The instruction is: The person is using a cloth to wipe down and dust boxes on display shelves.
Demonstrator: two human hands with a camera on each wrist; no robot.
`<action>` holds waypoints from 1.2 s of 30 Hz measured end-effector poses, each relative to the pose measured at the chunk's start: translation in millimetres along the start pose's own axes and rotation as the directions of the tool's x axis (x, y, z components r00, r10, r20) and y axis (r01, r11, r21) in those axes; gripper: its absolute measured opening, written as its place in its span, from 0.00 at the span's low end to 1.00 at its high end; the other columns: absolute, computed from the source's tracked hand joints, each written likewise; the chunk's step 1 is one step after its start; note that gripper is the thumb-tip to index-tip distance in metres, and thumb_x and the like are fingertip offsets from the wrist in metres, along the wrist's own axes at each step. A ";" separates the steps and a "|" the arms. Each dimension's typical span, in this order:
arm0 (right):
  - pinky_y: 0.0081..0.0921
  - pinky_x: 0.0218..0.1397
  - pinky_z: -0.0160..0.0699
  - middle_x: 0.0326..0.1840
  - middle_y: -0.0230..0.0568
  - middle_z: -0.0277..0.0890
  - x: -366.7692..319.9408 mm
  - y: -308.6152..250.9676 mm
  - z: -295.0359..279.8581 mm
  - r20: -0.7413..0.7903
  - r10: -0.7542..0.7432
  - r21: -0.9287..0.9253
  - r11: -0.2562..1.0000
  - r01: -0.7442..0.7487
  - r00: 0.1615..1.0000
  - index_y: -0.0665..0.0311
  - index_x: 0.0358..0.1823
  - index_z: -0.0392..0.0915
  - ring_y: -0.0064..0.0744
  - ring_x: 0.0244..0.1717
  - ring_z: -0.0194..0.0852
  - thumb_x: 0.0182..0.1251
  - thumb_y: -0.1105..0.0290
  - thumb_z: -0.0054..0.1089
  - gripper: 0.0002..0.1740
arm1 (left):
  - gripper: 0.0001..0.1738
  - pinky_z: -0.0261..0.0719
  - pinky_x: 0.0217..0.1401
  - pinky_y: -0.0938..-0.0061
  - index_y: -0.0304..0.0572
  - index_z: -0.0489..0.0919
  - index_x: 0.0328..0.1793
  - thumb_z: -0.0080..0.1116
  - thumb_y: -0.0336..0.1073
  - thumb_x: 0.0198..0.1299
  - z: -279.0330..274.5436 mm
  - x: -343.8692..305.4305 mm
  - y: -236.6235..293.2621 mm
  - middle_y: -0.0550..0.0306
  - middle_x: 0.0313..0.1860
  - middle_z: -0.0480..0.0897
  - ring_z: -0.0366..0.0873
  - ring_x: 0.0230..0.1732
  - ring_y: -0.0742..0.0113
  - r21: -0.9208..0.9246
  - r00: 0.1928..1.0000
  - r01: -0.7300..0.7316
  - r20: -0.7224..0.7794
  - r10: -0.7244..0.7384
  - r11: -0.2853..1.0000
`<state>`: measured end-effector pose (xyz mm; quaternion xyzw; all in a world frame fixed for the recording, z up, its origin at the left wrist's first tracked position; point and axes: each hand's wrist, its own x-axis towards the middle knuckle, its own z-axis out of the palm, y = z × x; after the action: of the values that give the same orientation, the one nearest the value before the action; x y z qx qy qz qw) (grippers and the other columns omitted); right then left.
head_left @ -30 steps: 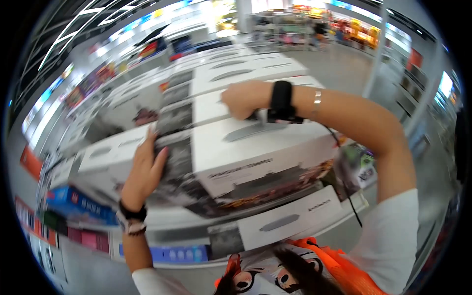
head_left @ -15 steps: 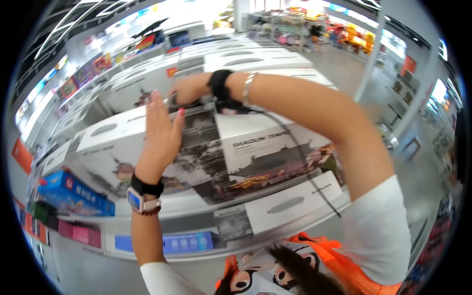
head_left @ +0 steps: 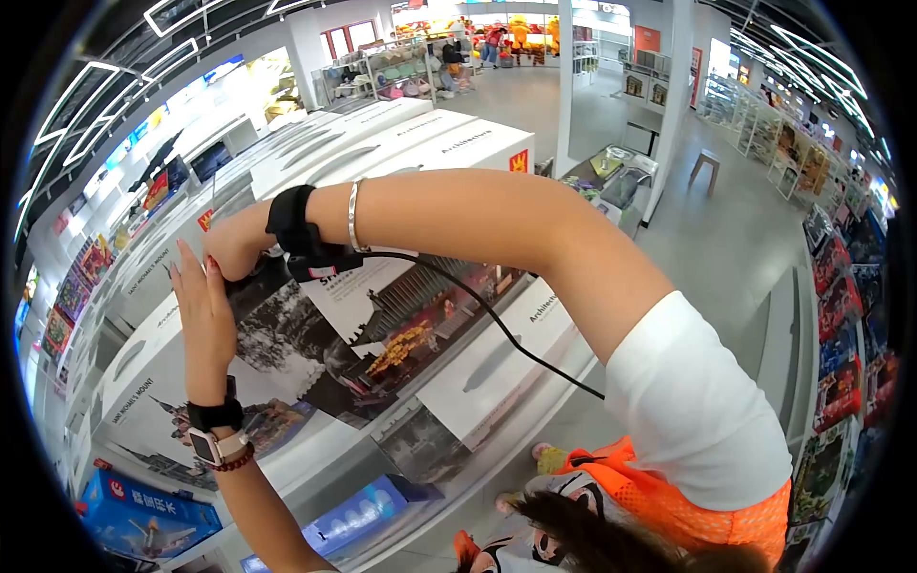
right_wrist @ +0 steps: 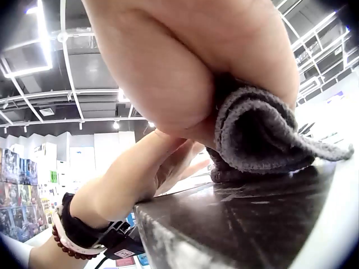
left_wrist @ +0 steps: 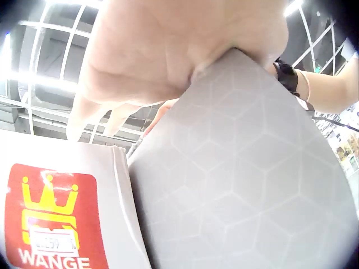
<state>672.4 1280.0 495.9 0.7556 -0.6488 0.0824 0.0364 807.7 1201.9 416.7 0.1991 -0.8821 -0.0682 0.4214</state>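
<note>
My right hand (head_left: pixel 237 239) grips a grey fleecy cloth (right_wrist: pixel 258 134), folded into a loose roll. In the right wrist view it presses the cloth onto the dark printed top (right_wrist: pixel 241 210) of a large box (head_left: pixel 282 334); in the head view the hand hides the cloth. Beside it, fingers straight, my left hand (head_left: pixel 205 320) lies against the box's near-left edge. The left wrist view shows that palm (left_wrist: pixel 174 50) at the corner of a grey cube-patterned panel (left_wrist: pixel 241 162). A white box with a red crown label (left_wrist: pixel 56 218) stands close to this panel.
More white boxes (head_left: pixel 449 143) stand in rows behind. On the shelf below are a flat white box (head_left: pixel 497 372) and a purple-blue box (head_left: pixel 358 516); a blue box (head_left: pixel 148 516) is at lower left. A black cable (head_left: pixel 497 325) trails from my right wrist. A stool (head_left: pixel 705 167) stands across the aisle.
My right hand has swept left from the white part of the box top to the dark printed part, close to my left hand. The head view has turned right; the left hand's fingers stay straight.
</note>
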 end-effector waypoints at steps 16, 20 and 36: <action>0.36 0.54 0.75 0.50 0.51 0.80 -142.2 6.7 0.4 -0.106 -0.253 0.052 0.964 0.259 0.962 0.61 0.53 0.80 0.51 0.51 0.77 0.48 0.82 0.54 0.26 | 0.30 0.41 0.79 0.59 0.36 0.49 0.78 0.24 0.41 0.73 6.8 4.7 -38.4 0.45 0.79 0.50 0.43 0.78 0.40 0.048 0.985 -0.123 0.124 0.116 0.991; 0.38 0.55 0.75 0.50 0.53 0.79 -178.3 30.7 -9.3 -0.135 -0.226 0.079 0.968 0.238 0.965 0.64 0.53 0.79 0.53 0.51 0.77 0.48 0.84 0.54 0.26 | 0.31 0.43 0.78 0.63 0.37 0.49 0.79 0.24 0.44 0.74 -0.7 0.6 -26.4 0.45 0.79 0.50 0.45 0.79 0.46 0.076 0.984 0.024 0.173 -0.037 0.997; 0.34 0.50 0.77 0.49 0.50 0.79 -200.6 253.1 -140.7 -0.030 0.425 -0.453 0.801 -0.391 0.905 0.60 0.53 0.80 0.48 0.49 0.78 0.51 0.78 0.51 0.25 | 0.25 0.54 0.75 0.65 0.33 0.63 0.71 0.40 0.37 0.72 -86.2 60.6 -12.9 0.39 0.71 0.64 0.58 0.73 0.47 0.284 0.792 0.074 0.566 -0.230 0.956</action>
<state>382.9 1458.9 586.8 0.5714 -0.7982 -0.0914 0.1673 843.7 1169.4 511.2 0.2895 -0.9516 -0.0506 0.0894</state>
